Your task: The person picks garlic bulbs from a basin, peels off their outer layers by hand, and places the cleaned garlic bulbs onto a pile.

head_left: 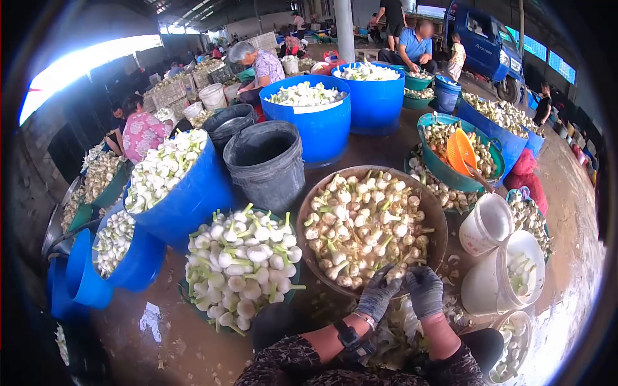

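Note:
Both my hands wear grey gloves and meet at the near rim of a wide round pan [440, 222] of soil-stained garlic bulbs [367, 222]. My left hand [380, 294] is closed, its fingers around a brownish garlic bulb [396, 275]. Just beside it, my right hand [425, 293] has its fingers curled in a pinch; what they grip is hidden. Left of the pan, a green tub is heaped with clean white garlic bulbs [241, 264] with short green stems. Peelings and leaf scraps [396, 331] lie below my hands.
Black buckets [267, 167] and blue tubs [309, 128] of white garlic stand beyond the pan. An orange scoop [460, 151] rests in a green basin [444, 174] at right. White buckets [492, 280] stand nearby. Several people sit working farther back; a blue truck [483, 45] is parked behind.

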`<control>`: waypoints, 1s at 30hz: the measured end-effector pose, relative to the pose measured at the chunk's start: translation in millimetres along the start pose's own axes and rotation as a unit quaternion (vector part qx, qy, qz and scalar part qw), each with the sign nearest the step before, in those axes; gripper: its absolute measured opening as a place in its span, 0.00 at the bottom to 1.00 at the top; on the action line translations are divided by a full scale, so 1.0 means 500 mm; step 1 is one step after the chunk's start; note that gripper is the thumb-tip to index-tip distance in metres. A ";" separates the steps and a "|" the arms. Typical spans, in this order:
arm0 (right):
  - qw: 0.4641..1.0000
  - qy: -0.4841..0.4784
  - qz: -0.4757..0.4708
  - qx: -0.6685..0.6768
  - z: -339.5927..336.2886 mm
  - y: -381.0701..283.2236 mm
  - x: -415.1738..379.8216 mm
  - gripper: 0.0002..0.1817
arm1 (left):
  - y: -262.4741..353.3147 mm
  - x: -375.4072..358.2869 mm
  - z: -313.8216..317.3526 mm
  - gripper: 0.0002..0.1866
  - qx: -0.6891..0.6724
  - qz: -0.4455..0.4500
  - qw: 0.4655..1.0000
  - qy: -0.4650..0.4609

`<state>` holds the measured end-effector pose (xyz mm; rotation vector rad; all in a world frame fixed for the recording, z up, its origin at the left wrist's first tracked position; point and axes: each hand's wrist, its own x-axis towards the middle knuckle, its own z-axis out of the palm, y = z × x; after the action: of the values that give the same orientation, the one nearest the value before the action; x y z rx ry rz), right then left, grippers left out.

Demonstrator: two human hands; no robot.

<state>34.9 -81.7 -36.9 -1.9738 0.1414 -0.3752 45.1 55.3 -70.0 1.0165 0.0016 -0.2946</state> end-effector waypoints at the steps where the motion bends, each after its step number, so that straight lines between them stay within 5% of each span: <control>1: 1.000 0.006 0.013 0.014 -0.005 -0.003 -0.008 0.07 | 0.005 -0.010 0.006 0.26 0.043 0.004 0.999 0.001; 6: 0.997 0.031 -0.024 -0.070 -0.031 -0.053 -0.052 0.06 | 0.035 -0.066 0.036 0.27 0.277 0.116 0.953 0.041; 13: 0.971 0.058 -0.106 -0.208 -0.033 -0.057 -0.046 0.05 | 0.073 -0.085 0.042 0.28 0.356 0.105 0.928 0.022; 17: 0.965 0.045 -0.112 -0.234 -0.034 -0.016 -0.025 0.04 | 0.072 -0.058 0.024 0.28 0.321 0.044 0.946 -0.029; 19: 0.986 -0.003 -0.087 -0.144 -0.032 0.057 -0.004 0.03 | 0.080 -0.050 0.020 0.28 0.238 0.020 0.970 -0.050; 21: 0.976 -0.069 0.110 0.177 -0.036 -0.009 -0.015 0.05 | 0.077 -0.048 0.013 0.28 0.158 -0.013 0.985 -0.071; 23: 0.967 -0.068 0.149 0.198 -0.043 -0.009 -0.010 0.05 | 0.078 -0.045 0.012 0.25 0.026 0.008 0.994 -0.106; 27: 0.978 -0.039 0.100 0.179 -0.026 -0.028 -0.021 0.04 | 0.061 -0.029 -0.014 0.27 0.139 0.047 0.987 -0.059; 29: 0.998 -0.049 0.004 -0.033 -0.012 0.034 -0.019 0.03 | 0.071 -0.033 -0.013 0.26 0.189 0.066 0.978 -0.055; 30: 1.000 -0.016 -0.012 -0.021 0.006 0.015 -0.025 0.04 | 0.089 -0.038 -0.004 0.26 0.170 0.040 0.984 -0.039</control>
<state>24.6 -78.9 -47.3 -2.0228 0.1068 -0.3588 37.7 83.6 -31.4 1.3404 -0.1650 -0.2660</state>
